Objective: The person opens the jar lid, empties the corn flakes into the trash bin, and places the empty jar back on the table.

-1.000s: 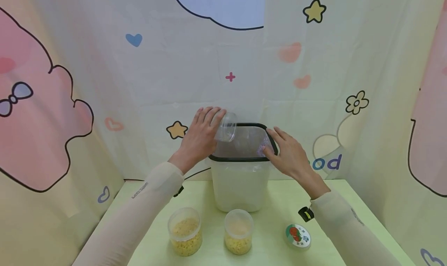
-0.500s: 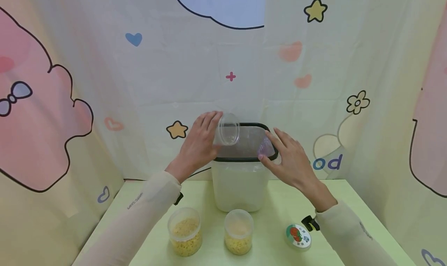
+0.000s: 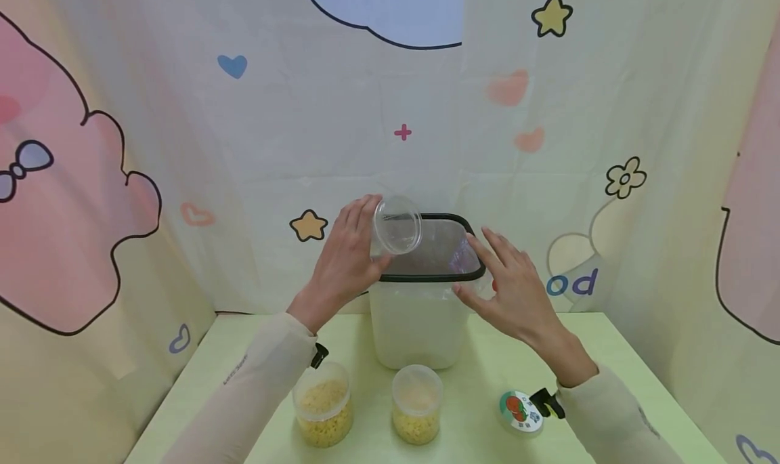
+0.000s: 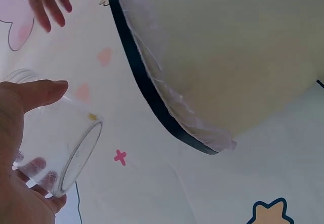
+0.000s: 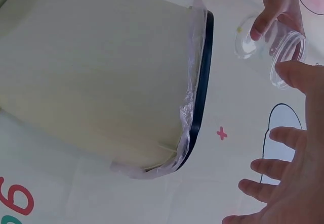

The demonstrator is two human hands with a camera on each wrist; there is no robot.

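My left hand grips a clear plastic jar, fingers and thumb curled round its side. The jar is tilted over the left part of the bin's opening. In the left wrist view, a small yellow bit clings inside the jar, which otherwise looks see-through. My right hand holds nothing; its fingers are spread beside the right rim of the pale bin. A black band runs round the bin's top, over a thin translucent liner. The bin's bottom is hidden.
Two clear tubs, a wider one and a narrower one, stand at the front of the table with yellow crumbly pieces inside. To their right lies a round lid with a printed label. A patterned curtain hangs behind.
The jar has turned in my left hand's grip, so its round end faces the head camera more. My right hand has drawn slightly right, away from the bin's rim and liner.
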